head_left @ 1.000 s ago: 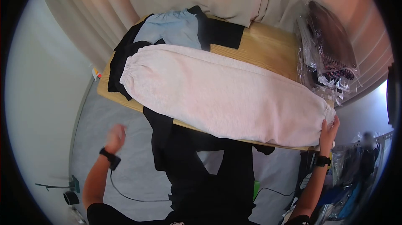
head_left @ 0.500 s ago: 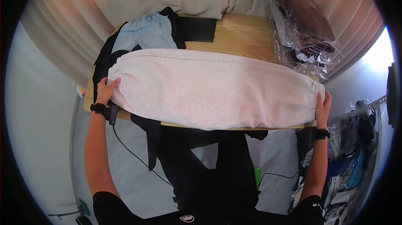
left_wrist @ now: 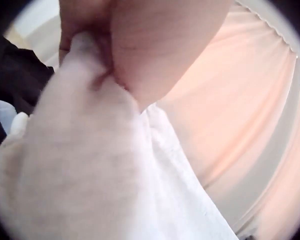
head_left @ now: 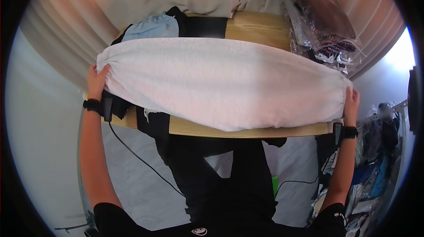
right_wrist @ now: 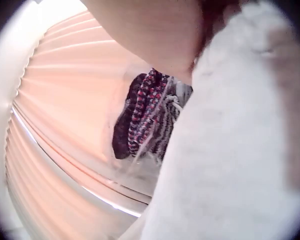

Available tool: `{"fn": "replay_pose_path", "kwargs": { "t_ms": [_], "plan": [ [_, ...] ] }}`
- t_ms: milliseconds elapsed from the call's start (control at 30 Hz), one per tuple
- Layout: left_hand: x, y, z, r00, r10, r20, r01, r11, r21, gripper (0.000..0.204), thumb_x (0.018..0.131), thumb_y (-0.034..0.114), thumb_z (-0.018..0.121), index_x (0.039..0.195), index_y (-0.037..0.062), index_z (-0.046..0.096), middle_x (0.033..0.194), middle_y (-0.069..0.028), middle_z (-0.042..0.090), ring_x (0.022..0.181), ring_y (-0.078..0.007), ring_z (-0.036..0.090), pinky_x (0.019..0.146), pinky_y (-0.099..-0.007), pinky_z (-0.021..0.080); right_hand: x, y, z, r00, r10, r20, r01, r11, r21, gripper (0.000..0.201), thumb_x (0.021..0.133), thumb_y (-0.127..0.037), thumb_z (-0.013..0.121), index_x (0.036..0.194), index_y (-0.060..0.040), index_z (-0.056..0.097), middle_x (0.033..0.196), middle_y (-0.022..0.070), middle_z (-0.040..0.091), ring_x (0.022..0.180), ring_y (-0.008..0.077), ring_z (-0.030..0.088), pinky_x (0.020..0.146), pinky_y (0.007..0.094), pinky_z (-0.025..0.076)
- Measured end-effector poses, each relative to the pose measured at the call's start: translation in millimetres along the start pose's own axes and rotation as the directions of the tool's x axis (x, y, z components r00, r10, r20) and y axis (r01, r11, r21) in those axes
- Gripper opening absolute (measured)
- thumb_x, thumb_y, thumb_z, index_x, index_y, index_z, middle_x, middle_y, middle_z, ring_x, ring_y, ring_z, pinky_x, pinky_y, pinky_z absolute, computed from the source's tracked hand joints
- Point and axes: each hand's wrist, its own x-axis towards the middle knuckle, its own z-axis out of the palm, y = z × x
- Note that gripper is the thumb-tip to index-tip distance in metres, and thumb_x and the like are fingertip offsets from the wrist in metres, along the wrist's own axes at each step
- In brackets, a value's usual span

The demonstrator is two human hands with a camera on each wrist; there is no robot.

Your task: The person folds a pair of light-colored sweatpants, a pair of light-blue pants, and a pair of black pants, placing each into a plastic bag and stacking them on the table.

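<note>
A pair of pale sweatpants, folded lengthwise, is stretched from side to side over the table in the head view. My left hand pinches its gathered left end, thumb on top. At the other end my right hand grips the elastic edge. In the left wrist view the pale cloth runs down from between thumb and fingers. White cloth fills the right side of the right wrist view, below my hand; the fingertips there are hidden.
Light blue shorts and black garments lie at the back left of the wooden table. Plastic-wrapped clothes are stacked at the back right. A rack of bagged clothes stands at the right, and a cable trails from the left wrist.
My left hand came up from beside the table and took the sweatpants' left end. Both hands have since spread apart, pulling the cloth taut and lifting it away from the table's front edge.
</note>
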Motion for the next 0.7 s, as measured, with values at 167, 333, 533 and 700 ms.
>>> {"fn": "replay_pose_path", "kwargs": {
  "t_ms": [167, 333, 533, 700],
  "plan": [
    [-9, -16, 30, 0.931, -0.236, 0.279, 0.144, 0.939, 0.312, 0.055, 0.078, 0.04, 0.071, 0.104, -0.0062, 0.058, 0.096, -0.0131, 0.064, 0.087, -0.018, 0.06, 0.078, -0.0303, 0.047, -10, 4, 2, 0.977, 0.031, 0.21, 0.039, 0.948, -0.317, 0.037, 0.091, -0.028, 0.059, 0.109, 0.0037, 0.053, 0.095, 0.0111, 0.061, 0.084, 0.0152, 0.055, 0.076, 0.0279, 0.046],
    [-28, -12, 33, 0.891, -0.335, 0.307, 0.312, 0.942, 0.123, 0.058, 0.079, 0.045, 0.068, 0.106, -0.0052, 0.059, 0.098, -0.0107, 0.064, 0.088, -0.0169, 0.059, 0.08, -0.0291, 0.045, -34, 1, -8, 0.941, 0.119, 0.318, -0.125, 0.992, -0.001, 0.038, 0.089, -0.028, 0.062, 0.109, 0.0041, 0.054, 0.095, 0.0086, 0.061, 0.084, 0.0116, 0.056, 0.074, 0.025, 0.045],
    [-21, -9, 38, 0.952, -0.129, 0.278, 0.121, 0.992, 0.044, 0.056, 0.081, 0.042, 0.068, 0.11, -0.0044, 0.056, 0.097, -0.0096, 0.064, 0.086, -0.0156, 0.059, 0.078, -0.0272, 0.045, -38, -48, 8, 0.916, 0.193, 0.352, -0.235, 0.968, 0.082, 0.038, 0.089, -0.026, 0.062, 0.112, 0.0033, 0.055, 0.098, 0.0058, 0.062, 0.088, 0.0093, 0.056, 0.076, 0.0222, 0.045],
    [-9, -8, 47, 0.934, -0.173, 0.311, 0.113, 0.973, 0.201, 0.058, 0.084, 0.041, 0.065, 0.117, -0.0044, 0.052, 0.104, -0.0101, 0.062, 0.09, -0.0169, 0.058, 0.082, -0.0277, 0.045, -30, -35, 13, 0.892, 0.2, 0.406, -0.244, 0.968, 0.058, 0.039, 0.088, -0.025, 0.063, 0.115, 0.003, 0.055, 0.103, 0.0061, 0.063, 0.09, 0.0108, 0.058, 0.078, 0.0232, 0.045]
  ]
}}
